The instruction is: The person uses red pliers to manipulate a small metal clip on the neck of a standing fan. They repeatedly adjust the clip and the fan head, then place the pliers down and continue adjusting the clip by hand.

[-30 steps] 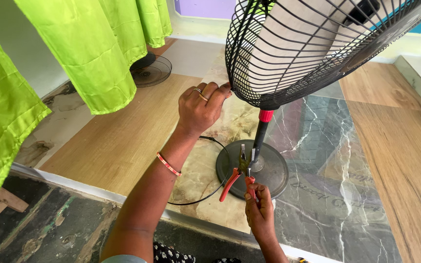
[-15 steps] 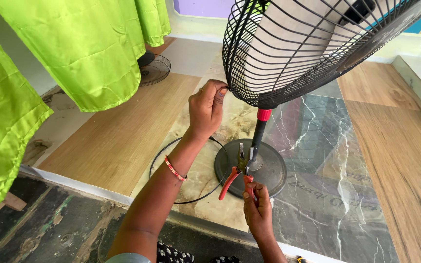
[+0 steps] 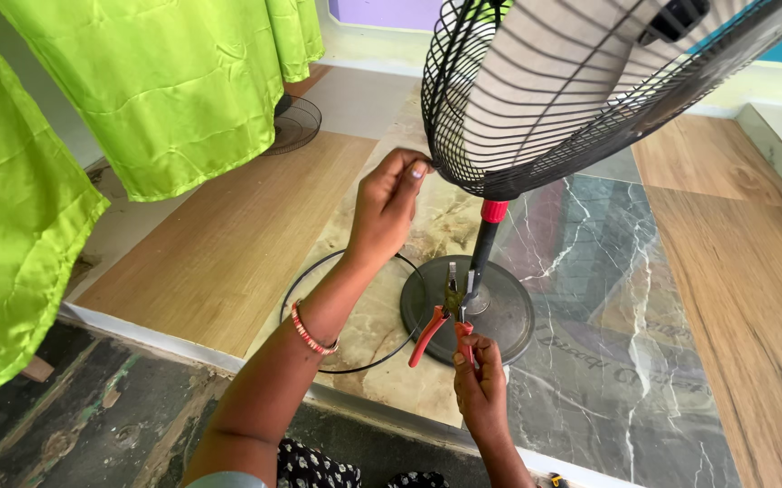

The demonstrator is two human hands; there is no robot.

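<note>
Two hands work at a pedestal fan (image 3: 536,99), and every place below is told from that fan. At the lower left edge of its black wire guard (image 3: 463,172), the fingers of the left hand (image 3: 389,206) are bunched together, tips pinching at the guard's rim; what, if anything, lies between the tips is too small to tell. A red and white bangle (image 3: 311,330) circles that wrist, and the forearm runs down to the bottom of the view.

Below the fan head, just in front of the round dark base (image 3: 499,316), the right hand (image 3: 480,380) curls closed around one red handle of a pair of pliers (image 3: 445,312); the other handle juts free to the left. The plier nose points up beside the black pole (image 3: 481,258), near its red collar (image 3: 494,211).

A thin black ring (image 3: 319,361) lies on the floor left of the base. Green cloth (image 3: 165,81) hangs well to the left of the fan, with a second wire guard (image 3: 293,122) lying on the floor under it.
</note>
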